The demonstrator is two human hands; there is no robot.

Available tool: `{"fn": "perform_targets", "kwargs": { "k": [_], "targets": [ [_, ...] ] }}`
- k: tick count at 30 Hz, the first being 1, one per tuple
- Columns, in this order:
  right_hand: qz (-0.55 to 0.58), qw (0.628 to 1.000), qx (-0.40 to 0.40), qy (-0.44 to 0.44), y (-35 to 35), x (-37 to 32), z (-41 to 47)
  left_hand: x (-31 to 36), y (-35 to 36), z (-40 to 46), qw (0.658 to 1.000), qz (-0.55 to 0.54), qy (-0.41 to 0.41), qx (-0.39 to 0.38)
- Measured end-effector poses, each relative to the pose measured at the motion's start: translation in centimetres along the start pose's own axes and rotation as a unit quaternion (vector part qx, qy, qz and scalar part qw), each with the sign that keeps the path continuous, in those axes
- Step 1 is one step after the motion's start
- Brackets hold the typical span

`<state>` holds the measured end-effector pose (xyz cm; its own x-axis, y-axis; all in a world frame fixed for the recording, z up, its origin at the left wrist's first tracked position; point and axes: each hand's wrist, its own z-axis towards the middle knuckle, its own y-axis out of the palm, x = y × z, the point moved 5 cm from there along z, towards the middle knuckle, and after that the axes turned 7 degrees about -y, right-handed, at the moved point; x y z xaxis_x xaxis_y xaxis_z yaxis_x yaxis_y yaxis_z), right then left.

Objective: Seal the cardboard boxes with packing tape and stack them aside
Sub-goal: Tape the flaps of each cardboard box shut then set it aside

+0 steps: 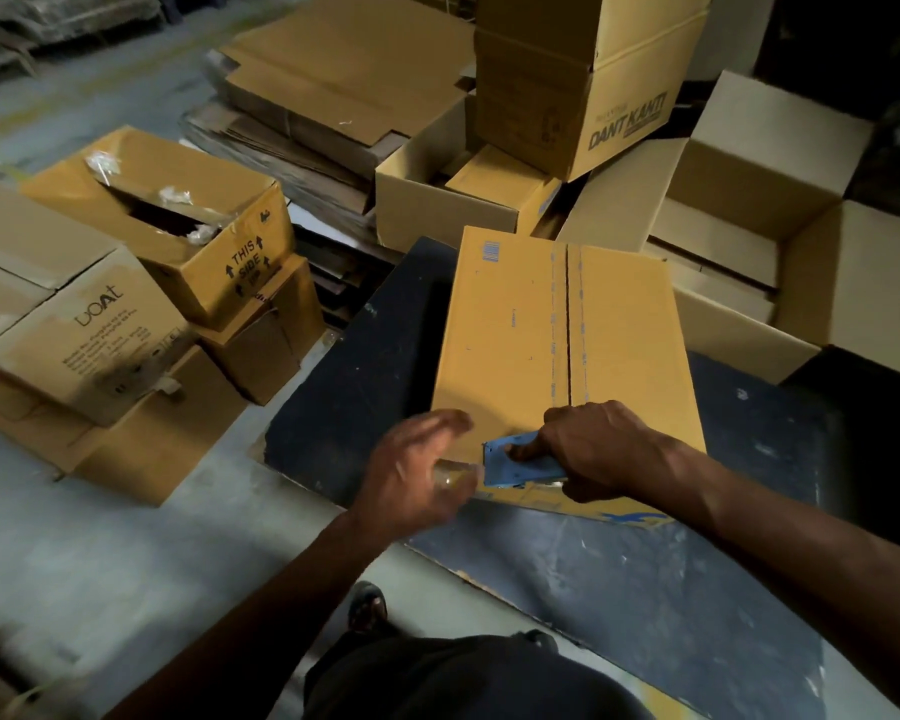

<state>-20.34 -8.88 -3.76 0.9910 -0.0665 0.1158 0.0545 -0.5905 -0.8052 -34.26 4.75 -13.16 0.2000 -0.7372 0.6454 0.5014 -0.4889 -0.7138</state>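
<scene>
A person gets ready to tape a box shut.

The cardboard box lies flat on the dark surface, near its far edge, long side pointing away from the person. The right hand holds a blue tape dispenser at the box's near end. The left hand is blurry, fingers loosely spread beside it. The box looks stiff and probably light; it is best held by its sides.

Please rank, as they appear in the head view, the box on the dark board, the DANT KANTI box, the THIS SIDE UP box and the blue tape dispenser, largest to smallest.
1. box on the dark board
2. DANT KANTI box and THIS SIDE UP box: alike, and they sit farther away, so unranked
3. blue tape dispenser
</scene>
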Motion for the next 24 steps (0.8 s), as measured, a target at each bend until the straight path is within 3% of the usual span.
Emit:
{"fn": "perform_targets", "kwargs": {
  "k": [1, 3, 6, 24],
  "targets": [
    [0.000, 1.000, -0.004, 0.001, -0.1, 0.1, 0.0, 0.2, 1.9, -0.7, 0.993, 0.073, 0.088, -0.023],
    [0.006, 1.000, -0.021, 0.001, -0.2, 0.3, 0.0, -1.8, 5.1, -1.8, 0.968, 0.169, 0.184, -0.015],
    [0.024, 0.999, -0.036, 0.008, 0.0, 0.7, -0.4, -2.5, 5.2, -1.4, 0.951, 0.164, 0.250, 0.078],
    [0.049, 0.991, -0.088, 0.091, 7.5, 8.9, -10.6, -2.4, 5.9, -1.8, 0.930, 0.230, 0.277, 0.071]
  ]
}}
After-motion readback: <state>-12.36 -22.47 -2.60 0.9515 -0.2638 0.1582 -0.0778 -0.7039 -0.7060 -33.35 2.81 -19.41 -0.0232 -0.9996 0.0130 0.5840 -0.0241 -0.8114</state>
